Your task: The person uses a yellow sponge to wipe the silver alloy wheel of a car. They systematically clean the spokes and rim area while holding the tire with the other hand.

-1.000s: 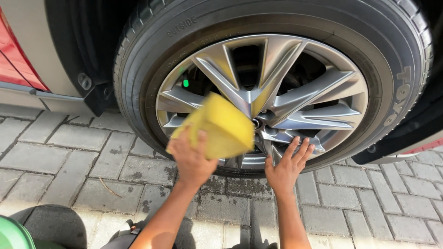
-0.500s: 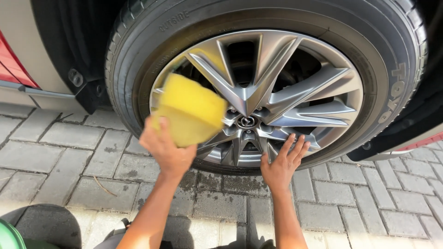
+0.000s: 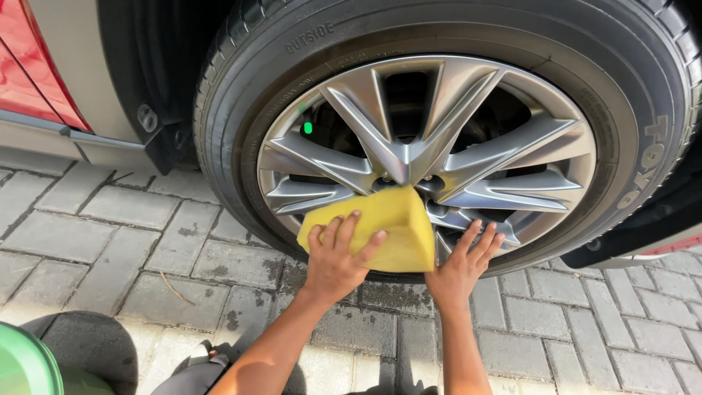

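My left hand grips a yellow sponge and presses it against the lower spokes of a silver alloy wheel, just below the hub. The sponge covers the wheel's centre bottom. My right hand rests flat with its fingers spread on the lower rim, right beside the sponge. A black tyre surrounds the wheel, and its bottom stands on the paving.
Grey paving blocks, damp near the tyre, cover the ground. The red and beige car body is at the upper left. A black mud flap hangs beside the tyre. A green bucket rim shows at the bottom left.
My left hand has carried the sponge from the left spokes down and right to the wheel's lower centre. The right hand stays on the lower rim.
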